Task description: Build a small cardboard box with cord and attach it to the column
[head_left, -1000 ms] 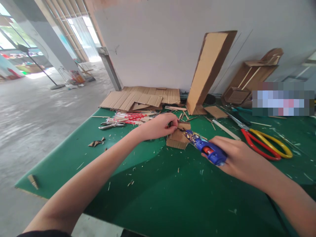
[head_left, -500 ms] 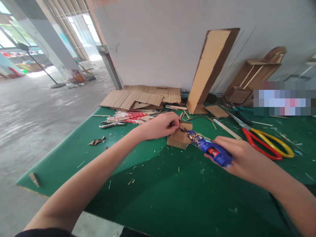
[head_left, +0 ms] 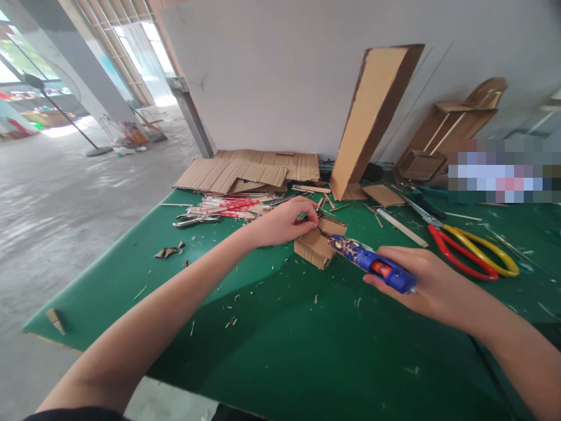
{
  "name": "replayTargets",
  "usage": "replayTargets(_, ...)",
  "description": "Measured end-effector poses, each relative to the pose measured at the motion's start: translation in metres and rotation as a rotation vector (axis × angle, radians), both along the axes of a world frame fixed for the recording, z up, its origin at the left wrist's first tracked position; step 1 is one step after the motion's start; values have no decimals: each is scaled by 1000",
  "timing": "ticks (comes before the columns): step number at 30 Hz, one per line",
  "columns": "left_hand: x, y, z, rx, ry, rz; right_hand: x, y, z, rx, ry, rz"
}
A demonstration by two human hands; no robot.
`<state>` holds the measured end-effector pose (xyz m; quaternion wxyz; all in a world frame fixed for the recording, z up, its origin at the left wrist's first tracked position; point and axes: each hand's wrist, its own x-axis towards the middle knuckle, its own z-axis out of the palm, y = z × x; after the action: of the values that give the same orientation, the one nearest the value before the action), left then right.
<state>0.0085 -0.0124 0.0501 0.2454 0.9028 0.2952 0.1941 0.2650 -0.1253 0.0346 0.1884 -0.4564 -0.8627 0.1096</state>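
My right hand (head_left: 414, 278) is wrapped around a blue glue gun (head_left: 372, 263) smeared with glue and flecks. Its dark nozzle points left, over a small cardboard box (head_left: 314, 248) and close to my left fingertips. My left hand (head_left: 291, 222) is closed, with thumb and fingers pinched at the box's left back edge. Part of the box is hidden behind that hand and the nozzle. Whether a smaller piece lies between the left fingertips, I cannot tell.
Red-and-yellow-handled shears (head_left: 473, 251) lie at the right, near a pale wooden stick (head_left: 402, 228). Behind are a tall cardboard piece (head_left: 368, 117), flat cardboard sheets (head_left: 236, 175) and red-wrapped sticks (head_left: 241, 204). A metal tool (head_left: 195, 220) and scraps (head_left: 170, 251) lie left.
The small box has turned slightly, showing more of its right side. The glue gun has tilted a little, its nozzle still by my left fingertips. The view has shifted slightly.
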Motion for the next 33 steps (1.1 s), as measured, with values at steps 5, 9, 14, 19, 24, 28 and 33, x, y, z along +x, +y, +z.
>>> replayTargets(5,1,1,-2,5,-5,5,1,-2,-2,-37,-24,-7)
replayTargets(9,1,0,-2,24,-11,6,-1,-2,-2,-39,-4,-43)
replayTargets(14,1,0,-2,40,-17,-11,-5,-2,0,-34,14,-58)
replayTargets(19,0,1,-3,46,-22,-16,-7,-3,3,-36,44,-89)
replayTargets(24,0,-1,-1,37,-8,-5,-6,-4,3,-52,39,-78)
replayTargets(28,-1,0,-2,38,-10,-9,-1,-4,3,-69,26,-95)
replayTargets(33,0,1,-3,39,-14,-12,2,-4,3,-50,24,-100)
